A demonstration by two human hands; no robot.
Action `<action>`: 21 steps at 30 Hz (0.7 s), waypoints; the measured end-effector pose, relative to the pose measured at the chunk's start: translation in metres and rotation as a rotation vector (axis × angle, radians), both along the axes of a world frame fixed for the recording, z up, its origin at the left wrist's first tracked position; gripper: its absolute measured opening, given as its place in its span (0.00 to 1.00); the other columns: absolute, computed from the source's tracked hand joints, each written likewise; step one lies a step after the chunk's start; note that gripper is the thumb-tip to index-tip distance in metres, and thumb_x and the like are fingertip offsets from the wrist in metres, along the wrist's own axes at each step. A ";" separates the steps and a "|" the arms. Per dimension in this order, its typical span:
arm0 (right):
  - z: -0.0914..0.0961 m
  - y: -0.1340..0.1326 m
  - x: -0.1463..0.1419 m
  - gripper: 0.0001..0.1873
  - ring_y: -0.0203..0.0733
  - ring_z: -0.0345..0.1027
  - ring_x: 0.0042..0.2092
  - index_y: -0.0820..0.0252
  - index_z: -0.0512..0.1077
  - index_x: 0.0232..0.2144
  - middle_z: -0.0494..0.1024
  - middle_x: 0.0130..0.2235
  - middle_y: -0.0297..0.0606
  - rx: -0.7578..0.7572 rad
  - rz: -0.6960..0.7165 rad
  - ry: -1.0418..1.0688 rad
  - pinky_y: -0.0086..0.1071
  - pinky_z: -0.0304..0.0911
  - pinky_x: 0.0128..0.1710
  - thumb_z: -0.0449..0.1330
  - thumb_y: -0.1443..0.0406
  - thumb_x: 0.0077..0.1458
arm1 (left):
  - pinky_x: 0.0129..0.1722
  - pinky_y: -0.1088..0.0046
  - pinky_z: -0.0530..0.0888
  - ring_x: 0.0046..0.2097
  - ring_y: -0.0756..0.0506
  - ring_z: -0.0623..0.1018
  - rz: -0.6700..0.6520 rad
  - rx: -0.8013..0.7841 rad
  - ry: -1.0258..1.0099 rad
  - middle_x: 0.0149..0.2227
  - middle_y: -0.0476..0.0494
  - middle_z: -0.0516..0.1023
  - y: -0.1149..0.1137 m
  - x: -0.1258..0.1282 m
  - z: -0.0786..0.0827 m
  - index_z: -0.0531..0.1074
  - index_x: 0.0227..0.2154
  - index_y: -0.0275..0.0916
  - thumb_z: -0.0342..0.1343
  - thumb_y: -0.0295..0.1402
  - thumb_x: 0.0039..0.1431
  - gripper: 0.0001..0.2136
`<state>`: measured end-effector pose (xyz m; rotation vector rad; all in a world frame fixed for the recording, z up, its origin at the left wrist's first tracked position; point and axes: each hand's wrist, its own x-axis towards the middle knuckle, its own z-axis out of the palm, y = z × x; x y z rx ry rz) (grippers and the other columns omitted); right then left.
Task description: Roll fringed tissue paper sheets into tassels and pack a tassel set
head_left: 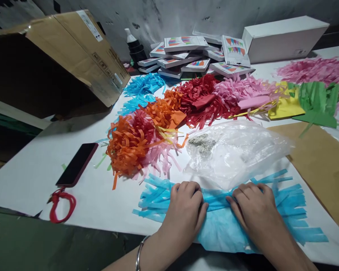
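Blue fringed tissue paper [226, 231] lies at the front edge of the white table, its cut strips fanning out to both sides. My left hand [186, 205] is closed on its folded middle, fingers curled over the far edge. A short way to the right, my right hand [252, 205] grips the same fold, its thumb pointing inward. Between the two thumbs a stretch of rolled or pleated paper shows. The fingertips of both hands are hidden beneath the knuckles. Just beyond the hands rests a clear plastic bag [240, 150] with a greyish bundle [202, 145] inside.
Orange fringe [127, 146], red fringe [199, 99], pink fringe [245, 90], yellow paper [285, 105] and green paper [319, 101] lie behind. Flat boxes [185, 43] are piled near a white box [282, 39]. A cardboard box [81, 56], phone [77, 165] and brown sheet [322, 165] flank them.
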<state>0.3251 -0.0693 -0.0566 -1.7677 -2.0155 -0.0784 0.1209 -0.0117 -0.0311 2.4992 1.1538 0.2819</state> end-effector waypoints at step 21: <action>0.005 -0.005 -0.011 0.15 0.41 0.66 0.39 0.61 0.75 0.37 0.77 0.34 0.38 0.099 0.319 0.087 0.43 0.55 0.51 0.48 0.70 0.70 | 0.58 0.53 0.62 0.50 0.42 0.72 -0.224 0.292 -0.157 0.45 0.45 0.78 0.000 -0.004 -0.009 0.74 0.37 0.42 0.55 0.23 0.65 0.07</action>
